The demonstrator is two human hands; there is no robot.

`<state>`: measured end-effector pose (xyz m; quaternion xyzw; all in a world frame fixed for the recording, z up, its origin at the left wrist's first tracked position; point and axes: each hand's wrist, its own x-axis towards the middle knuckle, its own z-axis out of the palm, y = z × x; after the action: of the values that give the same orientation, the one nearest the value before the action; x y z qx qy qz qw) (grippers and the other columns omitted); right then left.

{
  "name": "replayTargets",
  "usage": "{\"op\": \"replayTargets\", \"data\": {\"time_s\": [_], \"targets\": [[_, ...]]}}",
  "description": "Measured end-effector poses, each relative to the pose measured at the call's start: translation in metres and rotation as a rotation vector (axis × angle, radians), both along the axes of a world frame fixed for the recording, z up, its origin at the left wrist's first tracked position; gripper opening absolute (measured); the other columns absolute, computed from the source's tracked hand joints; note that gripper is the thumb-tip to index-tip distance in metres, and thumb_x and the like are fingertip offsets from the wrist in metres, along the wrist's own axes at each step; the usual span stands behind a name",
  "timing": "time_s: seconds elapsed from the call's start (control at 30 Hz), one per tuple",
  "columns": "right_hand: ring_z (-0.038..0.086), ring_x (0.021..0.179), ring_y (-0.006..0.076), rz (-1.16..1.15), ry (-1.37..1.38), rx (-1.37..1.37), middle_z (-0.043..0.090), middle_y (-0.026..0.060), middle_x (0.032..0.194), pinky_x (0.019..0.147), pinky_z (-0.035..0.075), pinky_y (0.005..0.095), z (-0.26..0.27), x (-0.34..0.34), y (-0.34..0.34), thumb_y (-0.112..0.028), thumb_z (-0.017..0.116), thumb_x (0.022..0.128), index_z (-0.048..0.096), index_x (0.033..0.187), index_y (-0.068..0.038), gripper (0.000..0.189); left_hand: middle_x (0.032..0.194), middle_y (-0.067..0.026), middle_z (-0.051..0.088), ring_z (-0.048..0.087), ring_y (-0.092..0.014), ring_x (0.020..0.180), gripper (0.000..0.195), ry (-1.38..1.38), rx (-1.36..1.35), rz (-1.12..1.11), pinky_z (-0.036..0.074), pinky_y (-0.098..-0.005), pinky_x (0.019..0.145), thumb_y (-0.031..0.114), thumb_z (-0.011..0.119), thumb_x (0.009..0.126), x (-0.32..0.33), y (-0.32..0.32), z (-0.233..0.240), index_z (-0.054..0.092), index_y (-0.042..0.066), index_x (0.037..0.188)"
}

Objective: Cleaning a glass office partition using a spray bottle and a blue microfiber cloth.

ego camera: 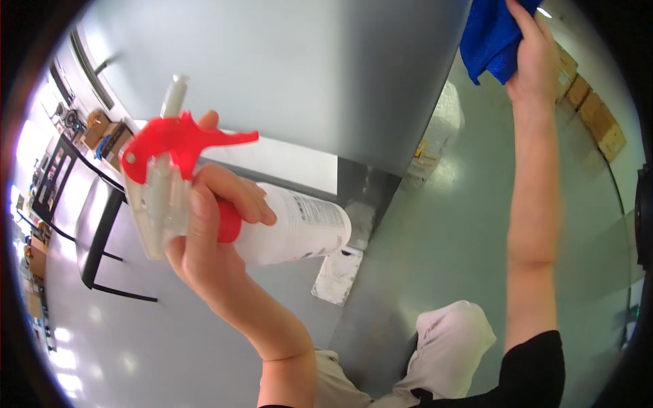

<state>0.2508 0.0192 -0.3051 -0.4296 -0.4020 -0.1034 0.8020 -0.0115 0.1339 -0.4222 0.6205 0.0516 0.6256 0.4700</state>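
Note:
My left hand grips a white spray bottle by its neck, just below the red and clear trigger head. The bottle lies nearly sideways in the air, its printed label towards the right. My right hand, at the top right, holds a blue cloth beside the edge of a large smooth grey panel. That panel fills the top middle, beyond the bottle. The fingertips of the right hand are partly hidden by the cloth and the picture's rim.
Cardboard boxes stand along the wall at the right. A plastic-wrapped stack is behind the panel's edge. A black-framed table or chair stands at the left. Below the panel, a scuffed white plate lies on the floor.

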Motion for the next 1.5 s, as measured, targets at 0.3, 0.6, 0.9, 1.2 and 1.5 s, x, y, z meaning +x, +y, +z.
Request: {"op": "replayTargets", "data": {"time_s": [0.3, 0.6, 0.9, 1.2, 1.5], "targets": [[0.057, 0.117, 0.0193, 0.437, 0.253, -0.173, 0.059, 0.0086, 0.130, 0.101, 0.044, 0.0345, -0.126, 0.001, 0.019, -0.034, 0.040, 0.105, 0.051, 0.134, -0.002, 0.045, 0.059, -0.0049, 0.046, 0.045, -0.013, 0.052, 0.048, -0.009, 0.037, 0.075, 0.043, -0.0288, 0.062, 0.024, 0.039, 0.103, -0.019, 0.017, -0.002, 0.047, -0.019, 0.124], [0.058, 0.096, 0.0099, 0.599, 0.547, -0.533, 0.065, 0.0017, 0.109, 0.089, 0.045, 0.0272, -0.358, 0.026, -0.001, -0.039, 0.042, 0.104, 0.062, 0.117, -0.001, 0.045, 0.062, -0.0028, 0.040, 0.042, -0.013, 0.056, 0.050, 0.031, -0.118, 0.041, 0.040, -0.0307, 0.066, 0.026, 0.043, 0.103, -0.003, 0.019, -0.007, 0.045, -0.014, 0.131], [0.061, 0.098, 0.0101, 0.554, 0.348, -0.136, 0.065, 0.0050, 0.112, 0.085, 0.049, 0.0263, -0.188, -0.007, -0.007, -0.025, 0.051, 0.101, 0.055, 0.127, 0.001, 0.037, 0.062, -0.0046, 0.047, 0.048, -0.014, 0.056, 0.044, -0.015, -0.171, -0.053, 0.042, -0.0279, 0.062, 0.022, 0.049, 0.098, -0.013, 0.034, -0.015, 0.049, -0.015, 0.123], [0.059, 0.110, 0.0190, -0.738, -0.857, 0.089, 0.061, 0.0112, 0.123, 0.094, 0.048, 0.0340, 0.045, -0.012, 0.020, -0.010, 0.056, 0.093, 0.057, 0.124, 0.000, 0.032, 0.062, -0.0033, 0.045, 0.047, -0.013, 0.057, 0.041, 0.145, -0.044, 0.016, 0.040, -0.0249, 0.060, 0.021, 0.048, 0.100, -0.009, 0.051, -0.030, 0.052, -0.012, 0.123], [0.042, 0.137, 0.0235, -0.798, -1.504, -0.713, 0.051, 0.0102, 0.143, 0.110, 0.035, 0.0417, -0.120, -0.031, -0.003, -0.003, 0.052, 0.085, 0.057, 0.131, -0.001, 0.046, 0.061, -0.0037, 0.050, 0.049, -0.012, 0.055, 0.044, 0.131, -0.101, 0.018, 0.042, -0.0265, 0.060, 0.019, 0.049, 0.097, -0.006, 0.059, -0.036, 0.049, -0.013, 0.127]]}}
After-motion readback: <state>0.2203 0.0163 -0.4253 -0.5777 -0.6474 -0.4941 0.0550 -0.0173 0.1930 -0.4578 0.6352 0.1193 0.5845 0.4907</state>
